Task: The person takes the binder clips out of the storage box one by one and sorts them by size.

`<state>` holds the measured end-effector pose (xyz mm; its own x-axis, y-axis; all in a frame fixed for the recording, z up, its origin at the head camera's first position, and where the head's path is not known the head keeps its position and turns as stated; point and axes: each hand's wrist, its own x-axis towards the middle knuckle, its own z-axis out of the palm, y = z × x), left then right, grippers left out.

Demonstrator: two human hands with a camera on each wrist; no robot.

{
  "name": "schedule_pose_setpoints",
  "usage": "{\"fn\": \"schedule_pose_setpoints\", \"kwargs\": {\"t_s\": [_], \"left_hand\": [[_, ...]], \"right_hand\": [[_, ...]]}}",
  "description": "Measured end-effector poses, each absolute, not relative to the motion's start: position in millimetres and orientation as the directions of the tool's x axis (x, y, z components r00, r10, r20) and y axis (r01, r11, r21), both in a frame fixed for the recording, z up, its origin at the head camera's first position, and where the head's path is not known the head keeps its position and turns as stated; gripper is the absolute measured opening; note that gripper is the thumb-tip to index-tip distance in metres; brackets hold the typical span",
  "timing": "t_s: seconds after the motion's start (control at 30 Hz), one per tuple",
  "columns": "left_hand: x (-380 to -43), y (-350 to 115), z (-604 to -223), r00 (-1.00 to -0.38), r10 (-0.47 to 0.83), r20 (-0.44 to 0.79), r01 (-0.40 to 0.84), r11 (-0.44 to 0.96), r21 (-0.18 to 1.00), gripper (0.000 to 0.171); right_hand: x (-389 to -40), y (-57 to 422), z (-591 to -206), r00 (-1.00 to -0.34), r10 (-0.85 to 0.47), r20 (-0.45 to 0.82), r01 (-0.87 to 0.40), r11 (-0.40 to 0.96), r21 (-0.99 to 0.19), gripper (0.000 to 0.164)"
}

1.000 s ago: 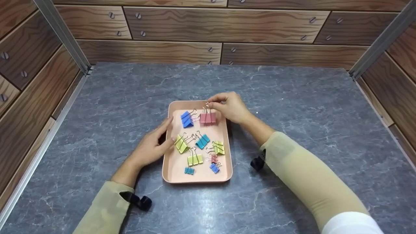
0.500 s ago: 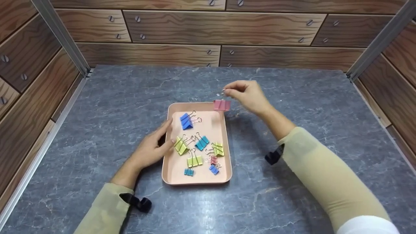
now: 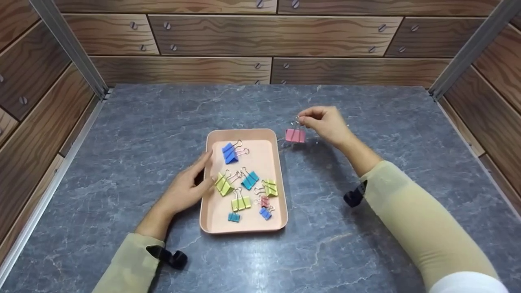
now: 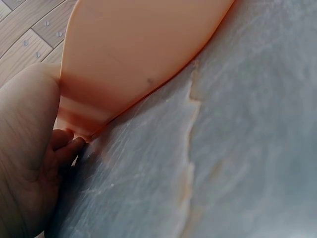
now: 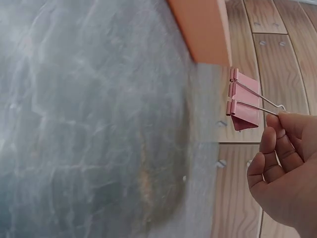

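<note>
A large pink binder clip (image 3: 295, 135) hangs in the air to the right of the pink tray (image 3: 244, 227). My right hand (image 3: 329, 124) pinches it by a wire handle between thumb and forefinger; the right wrist view shows the clip's folded pink body (image 5: 244, 99) hanging from that hand (image 5: 285, 168). At the tray's left side, my left hand (image 3: 185, 188) holds the wall, with the thumb over the rim. In the left wrist view, curled fingers (image 4: 67, 148) touch the tray's outer base. Inside lie a large blue clip (image 3: 230, 153), a teal clip (image 3: 250, 180) and several yellow-green clips (image 3: 241, 203).
Small clips, teal (image 3: 234, 217), red (image 3: 264, 201) and blue (image 3: 265, 213), lie in the tray's near part. Another pink wire handle shows beside the large blue clip. The grey marbled table (image 3: 358, 97) is bounded by wood-patterned walls (image 3: 268, 36) behind and at both sides.
My right hand has lifted the large pink binder clip from the tray's far right corner and carried it right, past the rim. My left hand has stayed at the tray's left side.
</note>
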<state>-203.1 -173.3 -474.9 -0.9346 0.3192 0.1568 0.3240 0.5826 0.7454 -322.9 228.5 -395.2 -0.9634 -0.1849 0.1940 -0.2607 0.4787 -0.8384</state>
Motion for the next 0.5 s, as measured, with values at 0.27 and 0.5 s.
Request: {"fn": "schedule_pose_setpoints", "kwargs": {"t_s": [0.27,0.5], "left_hand": [[-203,-174,-477,-0.936,0.315,0.156,0.319,0.571,0.757,0.075],[-203,-173,-477,-0.935,0.317,0.159,0.322,0.571,0.755,0.076]], "right_hand": [[-329,228,-409,-0.963,-0.199,0.180,-0.259,0.513,-0.818,0.017],[-335,230,-419,-0.967,-0.193,0.164,-0.242,0.513,-0.823,0.017]]}}
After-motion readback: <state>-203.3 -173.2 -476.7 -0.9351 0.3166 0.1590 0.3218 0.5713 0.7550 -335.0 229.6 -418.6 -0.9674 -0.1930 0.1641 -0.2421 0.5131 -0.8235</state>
